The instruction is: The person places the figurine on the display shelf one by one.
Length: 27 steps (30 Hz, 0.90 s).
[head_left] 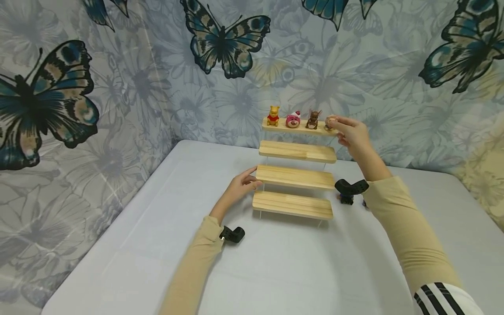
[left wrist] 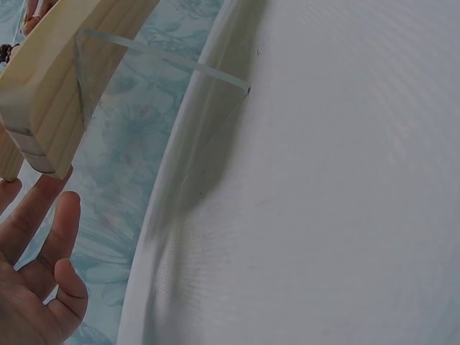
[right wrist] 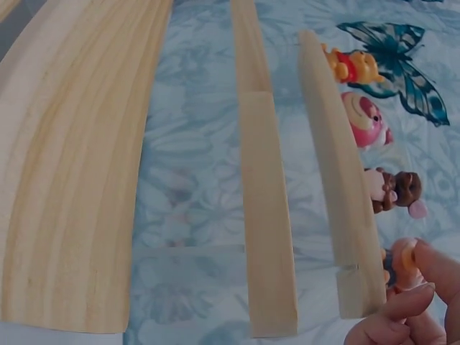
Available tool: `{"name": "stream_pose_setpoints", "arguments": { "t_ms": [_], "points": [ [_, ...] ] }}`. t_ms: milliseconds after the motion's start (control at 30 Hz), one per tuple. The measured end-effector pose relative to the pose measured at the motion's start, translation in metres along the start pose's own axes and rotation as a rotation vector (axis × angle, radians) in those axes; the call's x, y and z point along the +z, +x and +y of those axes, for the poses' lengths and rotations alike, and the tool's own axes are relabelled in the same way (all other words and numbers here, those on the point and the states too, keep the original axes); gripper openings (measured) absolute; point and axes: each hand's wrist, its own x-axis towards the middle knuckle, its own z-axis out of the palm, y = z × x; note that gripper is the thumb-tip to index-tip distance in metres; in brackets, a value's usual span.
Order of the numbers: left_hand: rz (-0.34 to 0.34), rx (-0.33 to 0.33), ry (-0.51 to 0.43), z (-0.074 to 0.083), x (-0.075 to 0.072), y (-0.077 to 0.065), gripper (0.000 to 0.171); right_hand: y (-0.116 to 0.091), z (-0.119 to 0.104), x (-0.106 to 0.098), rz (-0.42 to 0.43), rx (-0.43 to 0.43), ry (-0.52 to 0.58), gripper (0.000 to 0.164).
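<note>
A four-tier wooden display stand [head_left: 295,176] with clear supports rises from the white table. At the right end of its top shelf, my right hand [head_left: 352,133] pinches a small figurine [right wrist: 407,263] between thumb and fingers, its base right at the board; the fingers hide part of it. Left of it on that shelf stand a Winnie the Pooh figurine [head_left: 273,116], a pink bear figurine [head_left: 293,120] with a red-and-white hat and a brown big-eared figurine [head_left: 313,119]. My left hand [head_left: 238,188] touches the left end of the second shelf from the bottom, fingers loosely extended.
Dark small figurines [head_left: 346,199] are on the table right of the stand, partly hidden by the right wrist camera [head_left: 351,187]. The three lower shelves hold no figurines. A butterfly-print cloth [head_left: 236,105] hangs close behind the stand.
</note>
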Motion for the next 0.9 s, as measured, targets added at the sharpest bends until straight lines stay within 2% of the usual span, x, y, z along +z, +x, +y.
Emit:
{"name": "stream_pose_setpoints", "arguments": {
  "t_ms": [67,200,300,467,667,800,900],
  "points": [
    [-0.002,0.009,0.006,0.0,0.0,0.002,0.06,-0.001,-0.002,-0.001,0.003,0.011,0.0,0.059],
    [-0.016,-0.002,-0.026,-0.002,0.001,0.003,0.062,-0.004,-0.004,-0.003,0.022,0.02,0.003,0.044],
    [-0.005,-0.007,-0.038,-0.003,0.003,0.003,0.062,-0.006,-0.002,-0.004,0.02,0.004,0.015,0.04],
    [0.02,-0.013,-0.026,-0.002,0.004,0.001,0.06,-0.01,0.003,-0.008,-0.031,-0.088,0.01,0.059],
    [0.023,-0.028,-0.027,-0.003,0.003,0.0,0.062,-0.018,0.015,-0.017,-0.054,-0.201,-0.046,0.063],
    [0.014,-0.012,-0.048,-0.006,0.003,0.003,0.063,-0.025,0.022,-0.025,-0.054,-0.223,-0.02,0.061],
    [0.027,-0.011,-0.058,-0.015,0.004,0.007,0.064,-0.03,0.028,-0.031,-0.068,-0.206,-0.049,0.059]
  ]
}}
